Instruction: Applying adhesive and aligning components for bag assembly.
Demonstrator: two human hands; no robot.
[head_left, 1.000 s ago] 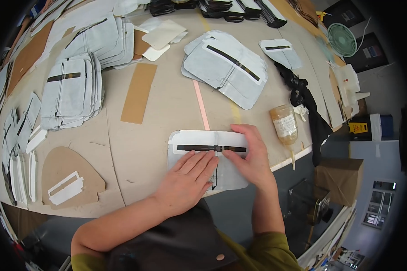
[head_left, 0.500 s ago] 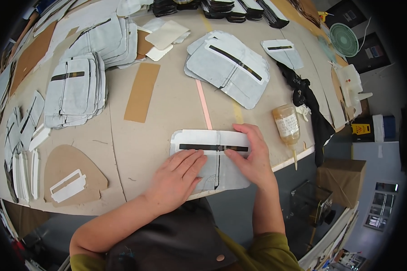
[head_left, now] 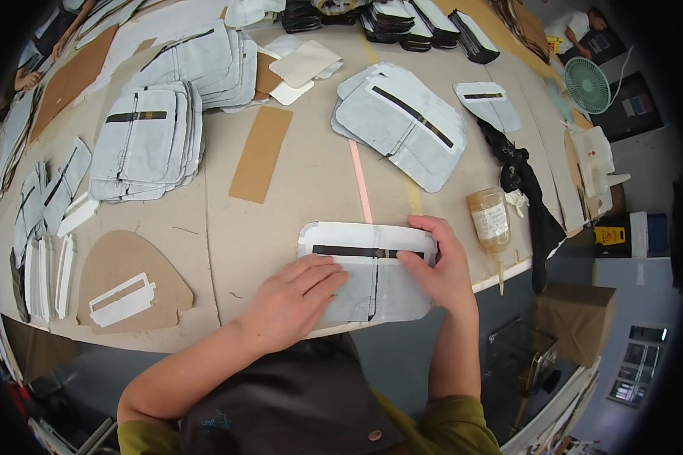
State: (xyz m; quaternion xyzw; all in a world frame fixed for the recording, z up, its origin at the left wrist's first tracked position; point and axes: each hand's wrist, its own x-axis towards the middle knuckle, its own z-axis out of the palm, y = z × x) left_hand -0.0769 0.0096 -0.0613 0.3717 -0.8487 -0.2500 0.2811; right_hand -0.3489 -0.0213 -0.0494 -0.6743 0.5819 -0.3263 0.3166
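Observation:
At the table's front edge lies a light grey fabric panel [head_left: 391, 292] with a dark zipper-like strip [head_left: 349, 251] set in a white band along its far side. A dark line runs from the strip toward the panel's near edge. My left hand [head_left: 290, 299] rests flat on the panel's left part, fingers stretched out just below the strip. With thumb on top and fingers behind the far right corner, my right hand [head_left: 449, 273] grips the panel. Those right fingers are partly hidden by the panel.
Similar panels are stacked at left [head_left: 148, 144] and far right of centre [head_left: 410, 125]. A brown card strip [head_left: 260, 155], a rounded brown template [head_left: 129, 258] and a glue bottle [head_left: 491, 220] lie around. Black cloth [head_left: 535, 197] hangs over the right edge. Other people show at the far corners.
The view has shifted, so the table's things sit further right. My right thumb has slid rightward along the strip, and my left fingers have drawn back a little. A person appears at far right.

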